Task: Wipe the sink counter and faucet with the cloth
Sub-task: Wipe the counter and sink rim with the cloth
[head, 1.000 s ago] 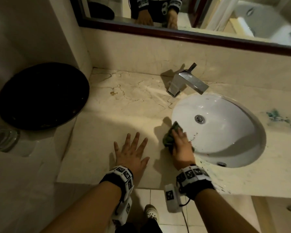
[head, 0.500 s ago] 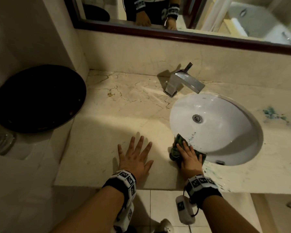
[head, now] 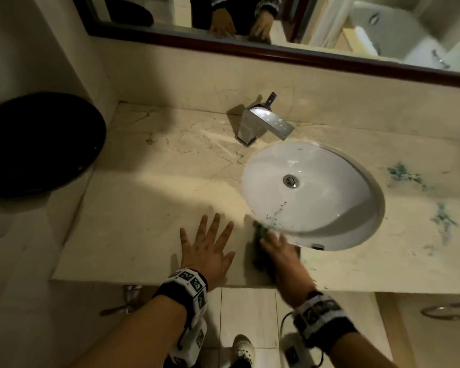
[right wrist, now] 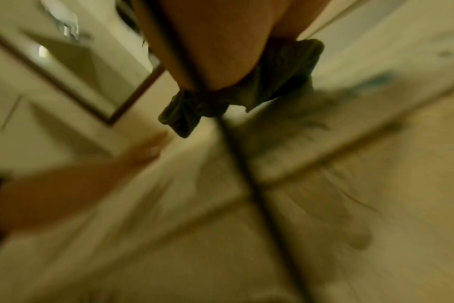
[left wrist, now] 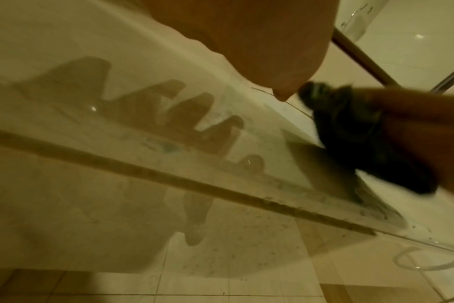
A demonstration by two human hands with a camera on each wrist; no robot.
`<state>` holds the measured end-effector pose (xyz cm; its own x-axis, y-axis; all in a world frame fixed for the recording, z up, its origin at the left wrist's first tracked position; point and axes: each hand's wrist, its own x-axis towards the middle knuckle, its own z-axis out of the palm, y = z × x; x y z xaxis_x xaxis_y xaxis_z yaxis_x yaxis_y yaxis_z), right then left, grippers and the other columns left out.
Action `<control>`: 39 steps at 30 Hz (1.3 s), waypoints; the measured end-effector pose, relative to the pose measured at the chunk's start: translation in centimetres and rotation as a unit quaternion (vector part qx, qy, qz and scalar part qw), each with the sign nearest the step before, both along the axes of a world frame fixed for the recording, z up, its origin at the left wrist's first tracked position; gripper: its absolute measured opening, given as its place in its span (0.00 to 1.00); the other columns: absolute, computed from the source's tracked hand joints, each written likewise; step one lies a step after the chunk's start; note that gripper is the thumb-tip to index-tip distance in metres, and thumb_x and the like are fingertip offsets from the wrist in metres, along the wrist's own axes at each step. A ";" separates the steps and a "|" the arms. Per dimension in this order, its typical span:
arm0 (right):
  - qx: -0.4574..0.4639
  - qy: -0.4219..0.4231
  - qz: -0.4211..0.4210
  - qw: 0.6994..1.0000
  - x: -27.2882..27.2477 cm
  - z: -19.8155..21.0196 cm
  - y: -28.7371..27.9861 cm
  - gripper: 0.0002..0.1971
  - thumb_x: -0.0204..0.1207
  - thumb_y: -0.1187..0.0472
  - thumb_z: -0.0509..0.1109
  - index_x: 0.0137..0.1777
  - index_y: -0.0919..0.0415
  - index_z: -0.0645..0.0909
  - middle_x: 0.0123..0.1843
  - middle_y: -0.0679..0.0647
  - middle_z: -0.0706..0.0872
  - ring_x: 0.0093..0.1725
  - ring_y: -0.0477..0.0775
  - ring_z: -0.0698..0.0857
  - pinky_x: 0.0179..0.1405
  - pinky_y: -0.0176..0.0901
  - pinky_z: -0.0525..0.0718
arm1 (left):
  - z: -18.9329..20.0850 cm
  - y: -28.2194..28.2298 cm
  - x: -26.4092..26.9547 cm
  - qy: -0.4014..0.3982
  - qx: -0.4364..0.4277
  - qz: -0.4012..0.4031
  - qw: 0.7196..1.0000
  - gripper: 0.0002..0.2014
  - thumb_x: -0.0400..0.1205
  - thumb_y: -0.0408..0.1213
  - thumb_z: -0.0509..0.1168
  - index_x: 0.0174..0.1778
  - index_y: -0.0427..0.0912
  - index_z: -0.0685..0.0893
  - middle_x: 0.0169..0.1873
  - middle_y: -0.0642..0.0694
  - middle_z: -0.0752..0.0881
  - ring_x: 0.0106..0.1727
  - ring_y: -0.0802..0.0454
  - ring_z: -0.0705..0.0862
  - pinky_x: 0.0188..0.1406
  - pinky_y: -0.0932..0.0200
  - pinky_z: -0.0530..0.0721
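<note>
Chrome faucet, black bin beside counter

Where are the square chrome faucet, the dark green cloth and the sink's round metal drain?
square chrome faucet (head: 270, 122), head view, top of its flat spout.
dark green cloth (left wrist: 350, 123), left wrist view, bunched middle.
round metal drain (head: 290, 180), head view, its centre.

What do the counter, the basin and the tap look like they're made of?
Counter: seemingly polished marble or similar stone, cream with crack-like veins and a soft sheen. Basin: glossy white, probably glazed ceramic, showing smooth highlights. Faucet: shiny metal, likely chrome-plated, with mirror-like flat faces.
</note>
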<state>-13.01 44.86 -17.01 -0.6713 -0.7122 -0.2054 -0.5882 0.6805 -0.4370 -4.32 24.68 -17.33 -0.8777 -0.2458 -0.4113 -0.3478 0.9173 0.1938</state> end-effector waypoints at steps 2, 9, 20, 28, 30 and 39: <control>0.092 0.028 0.088 0.991 2.2 -1.6 0.9 0.40 0.74 0.56 0.72 0.80 0.40 0.53 0.82 0.43 0.51 0.82 0.59 0.50 0.79 0.68 0.54 | 0.0 1.0 -0.2 0.015 0.001 0.004 1.000 0.33 0.70 0.63 0.22 0.69 0.64 0.14 0.74 0.53 0.18 0.78 0.48 0.22 0.68 0.25 0.28; 0.182 0.078 0.159 0.967 1.8 -3.3 3.2 0.36 0.71 0.39 0.57 0.79 0.32 0.49 0.81 0.39 0.61 0.79 0.55 0.58 0.75 0.61 0.42 | 1.0 3.1 -1.3 -0.006 0.001 -0.001 1.000 0.32 0.85 0.60 0.41 0.74 0.65 0.23 0.75 0.56 0.21 0.81 0.47 0.26 0.70 0.24 0.29; 0.110 0.024 0.089 0.990 -4.0 -2.5 5.3 0.32 0.80 0.49 0.57 0.78 0.31 0.44 0.80 0.33 0.39 0.80 0.45 0.37 0.78 0.55 0.35 | 0.5 4.8 -1.8 -0.006 -0.016 0.006 1.000 0.29 0.81 0.60 0.31 0.75 0.67 0.25 0.76 0.57 0.22 0.80 0.46 0.25 0.69 0.24 0.27; 0.075 -0.070 -0.044 0.994 -9.6 -0.9 5.7 0.28 0.79 0.68 0.60 0.79 0.51 0.64 0.81 0.52 0.65 0.79 0.56 0.67 0.78 0.44 0.64 | 0.0 5.3 -0.9 -0.014 -0.022 -0.005 1.000 0.32 0.70 0.62 0.22 0.74 0.67 0.25 0.76 0.58 0.23 0.78 0.50 0.23 0.69 0.24 0.26; 0.047 -0.054 -0.100 0.992 -10.1 0.0 5.2 0.28 0.81 0.65 0.60 0.80 0.49 0.62 0.83 0.51 0.61 0.80 0.56 0.64 0.79 0.45 0.62 | 0.3 5.5 -0.8 -0.020 -0.022 -0.002 1.000 0.33 0.69 0.62 0.20 0.73 0.67 0.23 0.76 0.57 0.22 0.75 0.51 0.21 0.69 0.25 0.26; 0.134 0.084 0.200 0.967 -0.9 -1.2 3.8 0.30 0.80 0.48 0.56 0.80 0.36 0.50 0.83 0.42 0.48 0.82 0.56 0.44 0.80 0.69 0.44 | 0.0 5.4 -0.9 -0.007 -0.017 0.021 1.000 0.30 0.71 0.60 0.20 0.70 0.66 0.18 0.74 0.57 0.18 0.78 0.49 0.22 0.70 0.25 0.27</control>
